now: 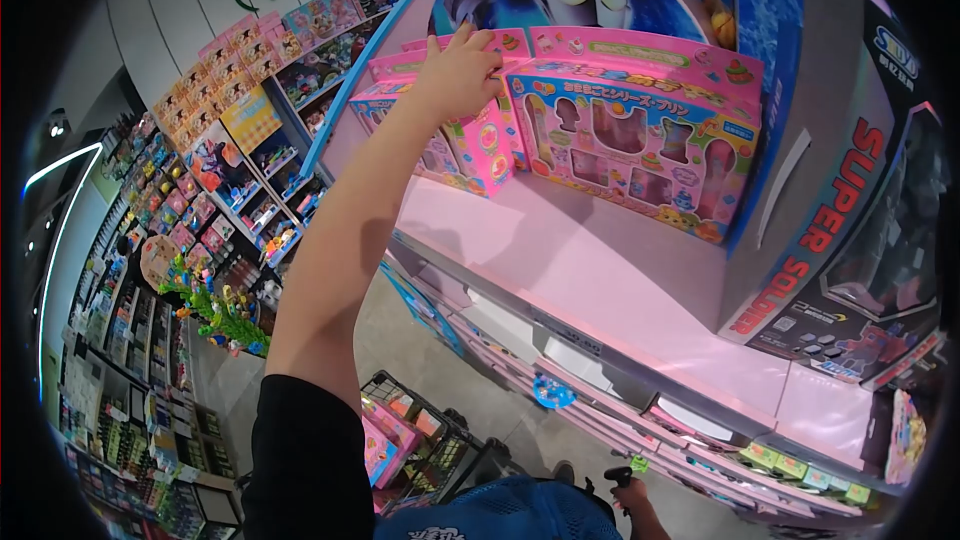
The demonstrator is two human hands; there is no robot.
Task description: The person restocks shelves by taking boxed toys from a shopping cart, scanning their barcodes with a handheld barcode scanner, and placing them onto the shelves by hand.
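My left hand [462, 72] reaches up to the shelf, its fingers curled over the top of a pink boxed toy set [487, 152] that stands turned at an angle. Right of it, a second pink toy set box [640, 145] faces me, with cut-out windows showing the pieces inside. Low in the view, my right hand [638, 502] is closed around a black handheld device [620, 477] shaped like a small scanner; its exact kind is unclear.
A tall grey "Super Soldier" box [800, 210] stands on the pink shelf's [600, 250] right side. Below, a black cart [440, 450] carries pink boxes. Price labels line the shelf edge. Stocked racks [180, 190] fill the left.
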